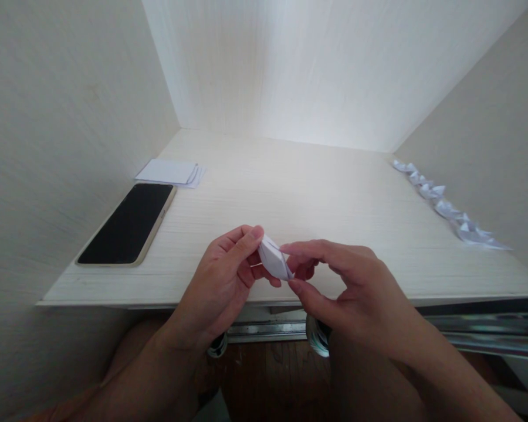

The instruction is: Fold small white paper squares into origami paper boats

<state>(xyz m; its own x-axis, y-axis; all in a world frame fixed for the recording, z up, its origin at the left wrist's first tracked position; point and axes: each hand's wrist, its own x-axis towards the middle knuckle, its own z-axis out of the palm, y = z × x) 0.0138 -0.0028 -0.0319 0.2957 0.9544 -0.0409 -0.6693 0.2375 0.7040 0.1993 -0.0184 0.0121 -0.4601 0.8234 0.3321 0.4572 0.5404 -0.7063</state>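
A small folded piece of white paper [273,258] is held up between my two hands, close to the front edge of the white tabletop [290,193]. My left hand [229,269] pinches its upper left end, thumb on top and fingers beneath. At the lower right end, the thumb of my right hand [347,275] touches the paper's corner, while the index fingertip rests by its upper side. Part of the paper's underside is hidden by my left fingers.
At the left lies a black-screened phone [127,224] in a light case, with a stack of white paper sheets [167,172] behind it. Several folded paper boats [444,208] stand in a row along the right wall [488,135]. Walls enclose the left, back and right.
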